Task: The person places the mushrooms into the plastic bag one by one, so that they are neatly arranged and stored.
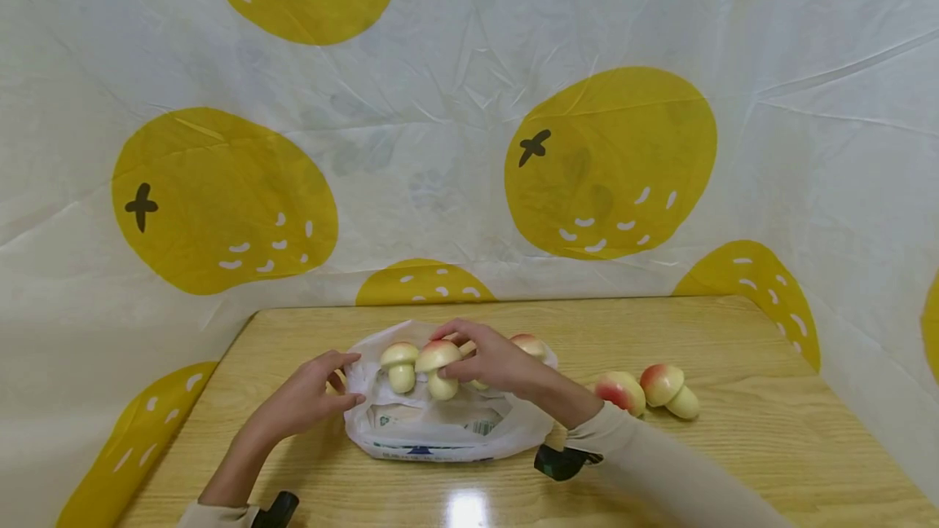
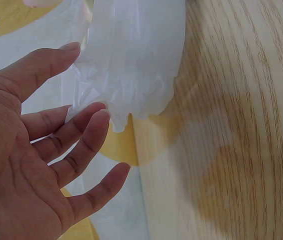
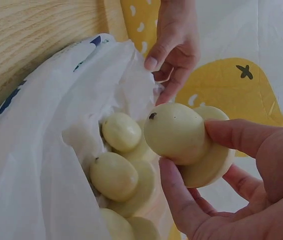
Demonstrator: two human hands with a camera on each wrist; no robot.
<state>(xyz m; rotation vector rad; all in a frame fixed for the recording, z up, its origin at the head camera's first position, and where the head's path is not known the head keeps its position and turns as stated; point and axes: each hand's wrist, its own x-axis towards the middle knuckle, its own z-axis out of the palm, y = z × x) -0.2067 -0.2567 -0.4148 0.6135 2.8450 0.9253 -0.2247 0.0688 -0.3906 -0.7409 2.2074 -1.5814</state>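
Note:
A white plastic bag (image 1: 440, 451) lies on the table with its mouth spread. My right hand (image 1: 491, 361) holds a mushroom (image 1: 438, 361) with a pale stem and reddish cap over the bag; in the right wrist view thumb and fingers pinch this mushroom (image 3: 176, 132). Other mushrooms are in the bag, one (image 1: 400, 369) to the left and one (image 1: 530, 345) partly behind my right hand. At the bag's left edge is my left hand (image 1: 311, 393), its fingers spread apart and loosely bent. In the left wrist view its fingertips (image 2: 97, 117) touch the bag's rim.
Two more mushrooms, one (image 1: 619, 392) beside the other (image 1: 669, 391), lie on the wooden table (image 1: 748, 463) to the right of the bag. A white cloth (image 1: 440, 104) printed with yellow fruit hangs behind the table and at its sides.

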